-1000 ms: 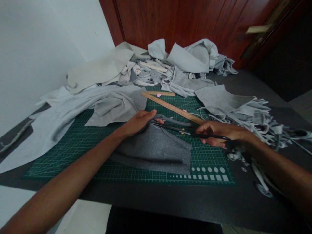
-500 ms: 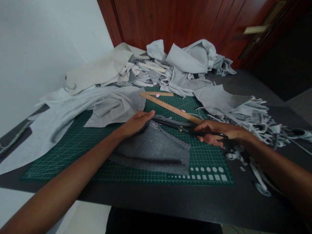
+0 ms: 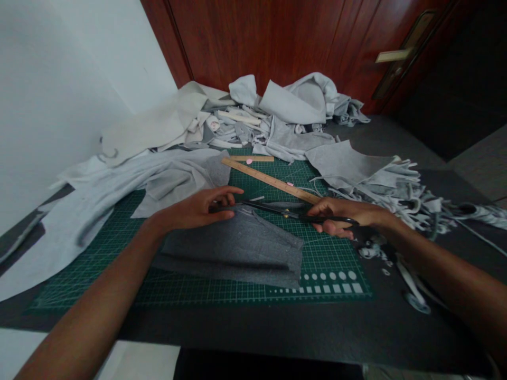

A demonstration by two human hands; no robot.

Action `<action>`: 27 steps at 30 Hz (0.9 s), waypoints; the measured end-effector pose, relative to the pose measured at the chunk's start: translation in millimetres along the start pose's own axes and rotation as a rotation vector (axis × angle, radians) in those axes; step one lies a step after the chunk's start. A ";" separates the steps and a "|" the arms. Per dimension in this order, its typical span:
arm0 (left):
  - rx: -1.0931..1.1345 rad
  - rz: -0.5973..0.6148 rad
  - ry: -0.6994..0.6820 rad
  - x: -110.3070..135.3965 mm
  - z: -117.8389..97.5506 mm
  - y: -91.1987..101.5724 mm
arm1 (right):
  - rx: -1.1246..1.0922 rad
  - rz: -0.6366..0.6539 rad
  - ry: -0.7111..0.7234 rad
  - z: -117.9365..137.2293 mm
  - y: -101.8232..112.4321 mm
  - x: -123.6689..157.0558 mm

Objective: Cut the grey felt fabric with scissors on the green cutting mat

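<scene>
Cloth (image 3: 237, 245) below left fingers (image 3: 222, 216), perhaps touching

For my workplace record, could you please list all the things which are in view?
table: 1, dark, centre
cutting mat: 1, green, on table
fabric piece: 1, dark grey, middle of cutting mat
scissors: 1, black, at fabric piece's far edge
wooden rulers: 2, tan, cutting mat's far part
flat pieces: 2, pink, beside wooden rulers
loose cloth: several, pale grey, left
fabric heap: uncountable, cream and grey, table's back
fabric strips: many, grey, right
door: 1, reddish brown, behind table
door handle: 1, brass-coloured, on door
wall: count unclear, white, left
left hand: 1, bare, near scissors' tips
right hand: 1, bare, holding scissors
</scene>
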State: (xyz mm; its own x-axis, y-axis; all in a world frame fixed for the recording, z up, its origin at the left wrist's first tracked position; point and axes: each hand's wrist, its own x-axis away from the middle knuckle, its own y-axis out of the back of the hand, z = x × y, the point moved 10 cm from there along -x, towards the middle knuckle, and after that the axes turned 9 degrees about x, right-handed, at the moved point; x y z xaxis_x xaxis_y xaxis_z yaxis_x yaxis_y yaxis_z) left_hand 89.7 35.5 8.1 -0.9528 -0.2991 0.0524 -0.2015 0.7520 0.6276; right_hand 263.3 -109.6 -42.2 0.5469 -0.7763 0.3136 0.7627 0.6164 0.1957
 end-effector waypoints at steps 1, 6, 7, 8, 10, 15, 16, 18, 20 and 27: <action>-0.018 0.024 -0.002 2.2 0.3 -1.0 | -0.003 0.003 0.003 -1.1 0.2 -0.2; -0.165 -0.022 0.015 2.6 7.8 5.8 | -0.025 0.012 -0.005 -5.3 0.3 -0.8; -0.208 -0.071 0.020 1.3 10.2 10.9 | -0.031 0.012 -0.010 -5.6 0.2 -0.8; -0.249 -0.134 0.021 0.3 11.9 17.5 | -0.035 0.011 -0.017 -6.1 0.1 -0.8; -0.314 -0.247 0.024 -0.2 13.7 29.4 | -0.034 0.001 -0.025 -6.5 0.6 -0.5; -0.417 -0.419 0.018 5.2 4.1 46.5 | -0.024 -0.002 0.004 -3.3 0.7 -0.1; -0.412 -0.435 0.017 6.4 1.6 47.6 | -0.023 0.003 0.007 -3.0 0.5 -0.1; -0.367 -0.442 0.020 7.2 -1.1 47.2 | -0.021 0.007 0.011 -3.1 0.5 -0.3; -0.294 -0.413 0.027 5.7 -1.1 43.0 | -0.010 0.015 0.015 -2.9 0.1 -0.4; 0.127 -0.280 0.128 -0.1 18.3 18.4 | 0.046 0.030 -0.041 -5.3 -2.3 0.0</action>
State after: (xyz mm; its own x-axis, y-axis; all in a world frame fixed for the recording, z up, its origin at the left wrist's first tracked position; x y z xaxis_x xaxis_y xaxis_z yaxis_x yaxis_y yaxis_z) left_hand 82.0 60.2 5.4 -0.8217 -0.5699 -0.0057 -0.4859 0.6953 0.5297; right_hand 263.4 -111.7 -47.6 0.5540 -0.7520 0.3572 0.7290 0.6454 0.2280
